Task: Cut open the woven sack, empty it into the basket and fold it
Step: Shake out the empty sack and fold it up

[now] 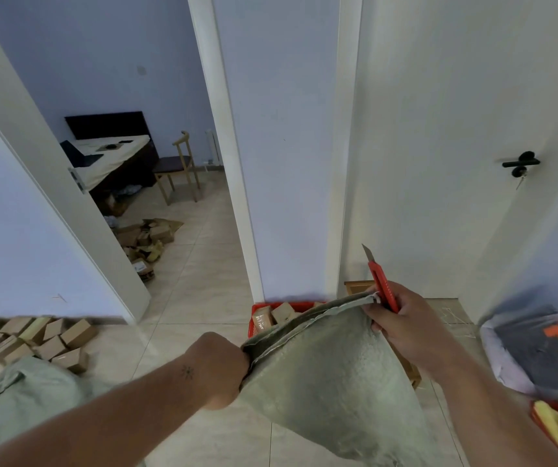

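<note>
A grey-green woven sack (331,375) hangs in front of me, held up by its stitched edge. My left hand (218,369) grips the left corner of that edge in a fist. My right hand (402,318) pinches the right corner and also holds a red utility knife (380,283), blade out and pointing up. Behind the sack stands a red basket (257,311) with small cardboard boxes in it; most of the basket is hidden by the sack.
Small cardboard boxes (31,338) are piled on the tiled floor at the left, next to another grey-green sack (25,396). More boxes (146,244) lie in the open doorway. A shut white door (439,163) is at the right. A blurred bag (540,352) sits at the far right.
</note>
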Demonstrator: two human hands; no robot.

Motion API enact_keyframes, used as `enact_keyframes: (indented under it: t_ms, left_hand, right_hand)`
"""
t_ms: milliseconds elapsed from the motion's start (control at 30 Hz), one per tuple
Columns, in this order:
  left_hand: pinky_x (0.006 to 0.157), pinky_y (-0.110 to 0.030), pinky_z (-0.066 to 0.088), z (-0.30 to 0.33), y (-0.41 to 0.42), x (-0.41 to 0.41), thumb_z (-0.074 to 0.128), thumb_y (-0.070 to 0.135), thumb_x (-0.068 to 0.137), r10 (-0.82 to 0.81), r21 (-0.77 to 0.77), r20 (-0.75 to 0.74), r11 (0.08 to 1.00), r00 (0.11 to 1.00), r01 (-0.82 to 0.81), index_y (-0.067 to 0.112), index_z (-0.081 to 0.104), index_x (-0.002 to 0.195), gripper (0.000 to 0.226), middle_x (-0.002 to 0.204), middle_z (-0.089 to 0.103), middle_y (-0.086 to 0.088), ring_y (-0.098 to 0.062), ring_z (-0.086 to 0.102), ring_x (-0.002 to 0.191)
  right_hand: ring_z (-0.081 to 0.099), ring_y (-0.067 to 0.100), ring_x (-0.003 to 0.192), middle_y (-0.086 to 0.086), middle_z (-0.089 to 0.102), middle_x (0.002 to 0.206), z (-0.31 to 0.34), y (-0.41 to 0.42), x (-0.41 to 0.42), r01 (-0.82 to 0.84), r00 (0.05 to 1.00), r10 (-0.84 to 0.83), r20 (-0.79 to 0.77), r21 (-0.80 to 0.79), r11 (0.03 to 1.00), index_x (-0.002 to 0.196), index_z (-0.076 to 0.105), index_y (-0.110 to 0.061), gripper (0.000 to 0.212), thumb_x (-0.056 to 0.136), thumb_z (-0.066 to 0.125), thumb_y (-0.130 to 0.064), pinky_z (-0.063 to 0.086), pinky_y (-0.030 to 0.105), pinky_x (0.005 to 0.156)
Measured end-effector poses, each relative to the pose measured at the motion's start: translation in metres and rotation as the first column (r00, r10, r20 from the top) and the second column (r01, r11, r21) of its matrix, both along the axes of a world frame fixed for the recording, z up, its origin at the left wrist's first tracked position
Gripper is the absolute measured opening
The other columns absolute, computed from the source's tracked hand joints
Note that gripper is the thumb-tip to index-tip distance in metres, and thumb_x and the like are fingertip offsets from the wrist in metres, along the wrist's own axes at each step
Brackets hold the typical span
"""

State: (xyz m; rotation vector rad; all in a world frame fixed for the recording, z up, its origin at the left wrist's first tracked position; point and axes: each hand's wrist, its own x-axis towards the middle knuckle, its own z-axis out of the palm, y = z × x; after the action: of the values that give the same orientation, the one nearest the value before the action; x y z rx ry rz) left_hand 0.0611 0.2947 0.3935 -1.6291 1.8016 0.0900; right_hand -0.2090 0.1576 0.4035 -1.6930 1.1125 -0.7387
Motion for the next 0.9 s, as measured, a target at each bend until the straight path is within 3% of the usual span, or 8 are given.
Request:
enact_keyframes:
  t_ms: [100,300,500,567,667,733,800,900]
  left_hand:
    - [0.073,-0.040,0.056,0.005,0.001,0.006,0.035,0.034,0.094,0.060,-0.048,-0.078,0.997,0.995,-0.064,0.021,0.055,0.104,0.026,0.083,0.060,0.000,-0.028,0.069,0.081]
    - [0.076,-0.040,0.058,0.012,-0.009,0.026,0.047,0.039,0.090,0.215,-0.105,-0.400,0.955,0.891,-0.278,0.029,0.055,0.097,0.015,0.099,0.068,0.004,-0.024,0.068,0.089]
    - [0.080,-0.027,0.057,0.014,-0.010,0.051,0.067,0.025,0.097,-0.029,-0.381,-0.731,0.846,0.682,-0.373,0.036,0.062,0.089,0.014,0.108,0.059,0.021,0.003,0.060,0.095]
    - [0.076,-0.023,0.060,0.017,-0.010,0.048,0.069,0.012,0.096,-0.020,-0.250,-0.936,0.741,0.352,-0.624,0.027,0.068,0.086,0.019,0.099,0.069,0.012,0.000,0.067,0.086]
    - [0.072,-0.034,0.062,0.024,-0.014,0.039,0.059,0.002,0.101,-0.093,0.241,-0.919,0.636,-0.383,-0.733,0.013,0.063,0.092,0.015,0.083,0.068,-0.005,-0.016,0.068,0.077]
    - [0.063,-0.032,0.060,0.026,-0.019,0.033,0.051,0.004,0.105,-0.145,0.383,-0.803,0.618,-0.578,-0.687,0.013,0.057,0.094,0.016,0.078,0.066,-0.008,-0.019,0.065,0.070]
    - [0.060,-0.031,0.057,0.028,-0.022,0.030,0.047,0.011,0.108,-0.148,0.371,-0.822,0.594,-0.550,-0.714,0.015,0.057,0.094,0.017,0.075,0.064,-0.005,-0.016,0.060,0.065]
    - [0.073,-0.036,0.058,0.032,-0.022,0.031,0.053,0.029,0.107,-0.067,0.233,-0.932,0.639,-0.356,-0.733,0.016,0.062,0.103,0.016,0.085,0.069,0.002,-0.014,0.066,0.077]
  right_hand:
    - [0.059,0.007,0.057,0.004,0.060,0.072,-0.003,-0.004,-0.004,0.020,1.000,-0.020,0.003,0.005,1.000,0.093,0.069,-0.015,0.013,0.101,0.067,-0.026,0.050,0.031,0.066]
    - [0.066,0.025,0.072,0.015,0.068,0.081,-0.009,-0.011,-0.009,0.074,0.997,-0.075,-0.028,-0.023,0.997,0.096,0.069,-0.020,0.012,0.103,0.063,-0.028,0.055,0.040,0.075]
    - [0.058,0.020,0.063,0.008,0.063,0.069,-0.011,-0.020,-0.023,0.202,0.979,-0.202,0.034,-0.012,0.979,0.091,0.064,-0.016,0.015,0.103,0.064,-0.026,0.045,0.032,0.064]
    - [0.057,0.014,0.056,0.008,0.064,0.070,-0.010,-0.023,-0.027,0.250,0.966,-0.250,0.064,0.002,0.968,0.091,0.064,-0.017,0.013,0.102,0.064,-0.025,0.043,0.027,0.058]
    - [0.050,0.000,0.040,0.011,0.064,0.072,-0.009,-0.026,-0.027,0.267,0.958,-0.269,0.098,0.037,0.963,0.097,0.065,-0.018,0.009,0.101,0.066,-0.026,0.038,0.025,0.051]
    - [0.050,0.001,0.042,0.009,0.063,0.070,-0.010,-0.026,-0.024,0.249,0.960,-0.255,0.117,0.062,0.967,0.100,0.066,-0.017,0.010,0.101,0.067,-0.027,0.038,0.030,0.056]
    - [0.055,0.012,0.054,0.003,0.061,0.065,-0.011,-0.027,-0.021,0.244,0.955,-0.255,0.152,0.087,0.966,0.101,0.067,-0.016,0.012,0.100,0.068,-0.028,0.042,0.036,0.063]
    - [0.055,0.022,0.064,0.000,0.058,0.063,-0.012,-0.029,-0.020,0.246,0.945,-0.264,0.195,0.113,0.963,0.097,0.067,-0.017,0.008,0.100,0.069,-0.025,0.043,0.040,0.066]
